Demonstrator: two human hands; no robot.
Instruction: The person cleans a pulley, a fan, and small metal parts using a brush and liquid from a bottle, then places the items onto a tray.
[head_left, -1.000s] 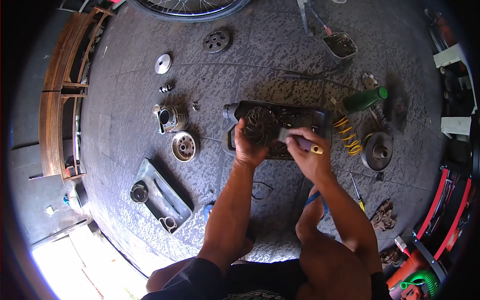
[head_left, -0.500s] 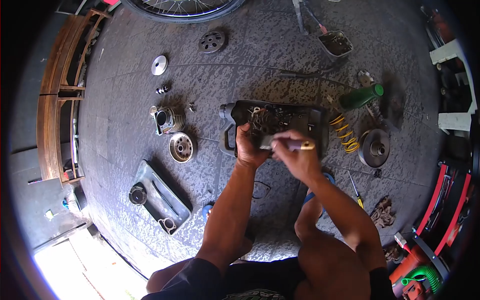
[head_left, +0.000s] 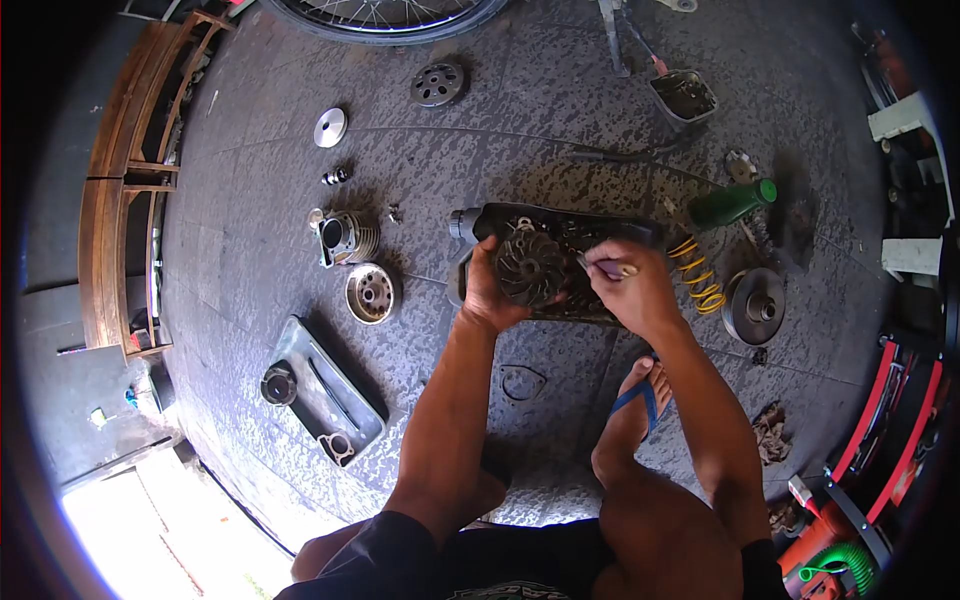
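Note:
My left hand (head_left: 488, 292) grips a dark, round finned metal part (head_left: 530, 266) by its left and lower edge, its blades facing up. Just right of it, my right hand (head_left: 630, 288) is closed round the handle of a brush (head_left: 618, 269); its head is small and partly hidden by the fingers. Both hands are over a black container (head_left: 600, 222) with a cap at its left end, laid flat, with small dark parts in it.
Left lie a metal cylinder (head_left: 347, 238), a round drum (head_left: 371, 294) and a grey tray (head_left: 366, 440). Right are a green bottle (head_left: 733, 204), a yellow spring (head_left: 698, 276) and a pulley (head_left: 753, 307). A wheel (head_left: 385, 35) is at the top, a sandalled foot (head_left: 640, 400) below.
The finned part now faces up in full view. My right hand has moved right, off the part, with the brush. The whole view has shifted slightly.

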